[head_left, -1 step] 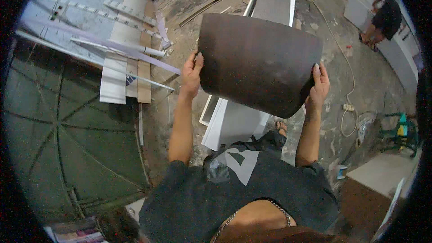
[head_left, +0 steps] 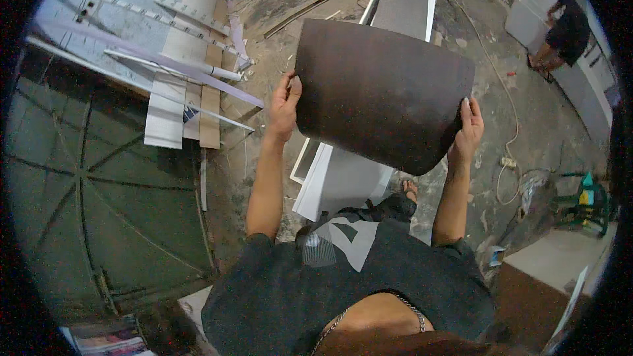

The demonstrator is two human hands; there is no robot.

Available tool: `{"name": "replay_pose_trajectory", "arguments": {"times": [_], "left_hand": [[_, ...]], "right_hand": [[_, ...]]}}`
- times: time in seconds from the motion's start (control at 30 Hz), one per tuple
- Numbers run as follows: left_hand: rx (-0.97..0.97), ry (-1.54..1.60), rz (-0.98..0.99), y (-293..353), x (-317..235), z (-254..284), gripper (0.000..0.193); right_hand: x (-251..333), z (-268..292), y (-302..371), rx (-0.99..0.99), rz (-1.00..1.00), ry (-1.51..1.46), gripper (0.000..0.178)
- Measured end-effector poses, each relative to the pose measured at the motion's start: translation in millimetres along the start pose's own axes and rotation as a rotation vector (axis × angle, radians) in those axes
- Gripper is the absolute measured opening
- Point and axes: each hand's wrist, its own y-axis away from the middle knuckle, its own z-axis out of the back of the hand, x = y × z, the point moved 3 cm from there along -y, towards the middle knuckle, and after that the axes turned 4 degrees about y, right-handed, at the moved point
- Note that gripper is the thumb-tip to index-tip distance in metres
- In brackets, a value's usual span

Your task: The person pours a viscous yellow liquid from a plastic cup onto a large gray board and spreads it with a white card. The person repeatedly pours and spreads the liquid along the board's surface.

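Observation:
A dark brown rectangular panel (head_left: pixel 386 86) is held up in front of me, its outline bowed by the lens. My left hand (head_left: pixel 284 109) grips its left edge, thumb over the near face and fingers behind. At the right edge, my right hand (head_left: pixel 467 133) clasps the panel the same way, near its lower corner. Below the panel lies a long white board (head_left: pixel 353 181), partly hidden by it; a grey length of board (head_left: pixel 403 3) shows beyond its far edge. Beside the white board runs a narrow pale frame (head_left: pixel 305 160).
To the left are white and lilac strips (head_left: pixel 198 82) across a light blue surface (head_left: pixel 132 3), above a dark green ribbed panel (head_left: pixel 125 204). A cable (head_left: pixel 514 112) trails over the floor at right. Another person (head_left: pixel 568 26) works by white panels (head_left: pixel 580 92); a brown-sided box (head_left: pixel 527 296) stands lower right.
The panel has shifted very slightly right and down in the picture, still between both hands. The surroundings have moved a little with the view, and the other person has straightened somewhat.

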Motion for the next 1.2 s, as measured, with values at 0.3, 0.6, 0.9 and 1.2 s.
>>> {"name": "replay_pose_trajectory", "arguments": {"times": [0.3,0.6,0.9,1.2], "left_hand": [[0.142,0.346,0.011,30,14,-15,0.045],[0.14,0.298,-0.088,40,35,-8,0.052],[0.049,0.205,-0.153,51,38,-5,0.053],[-0.16,0.023,-0.191,137,71,40,0.052]], "right_hand": [[-29,47,8,0.015,0.03,0.022,0.026],[-32,59,32,0.033,0.031,-0.025,0.022],[-30,56,52,-0.043,0.081,0.045,0.024],[-106,75,229,0.106,0.32,0.632,0.043]]}}
